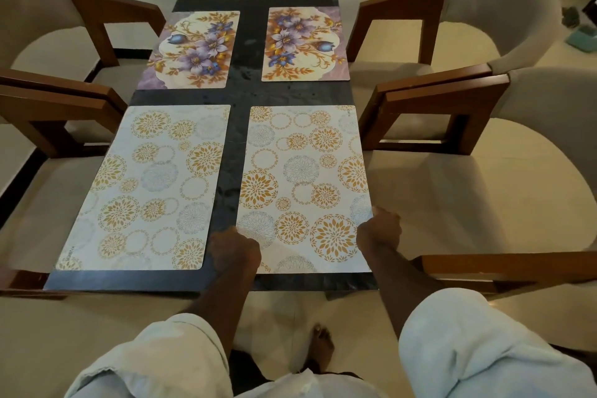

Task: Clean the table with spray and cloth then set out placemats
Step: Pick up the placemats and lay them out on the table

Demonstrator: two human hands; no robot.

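Observation:
Several placemats lie on the dark marble table [244, 94]. At the far end are two purple floral mats, the left one [193, 50] and the right one [305, 43]. Nearer me lie two white mats with gold circle patterns, the left one [145, 184] and the right one [303, 178]. My left hand [235, 250] grips the near-left edge of the near right mat with curled fingers. At that mat's near-right edge my right hand [379, 228] grips it too. No spray bottle or cloth is in view.
Cushioned chairs with brown wooden arms stand on both sides, two at the left [48, 52] and two at the right [484, 139]. A pale tiled floor [323, 310] lies below the near table edge, where a bare foot [319, 342] shows.

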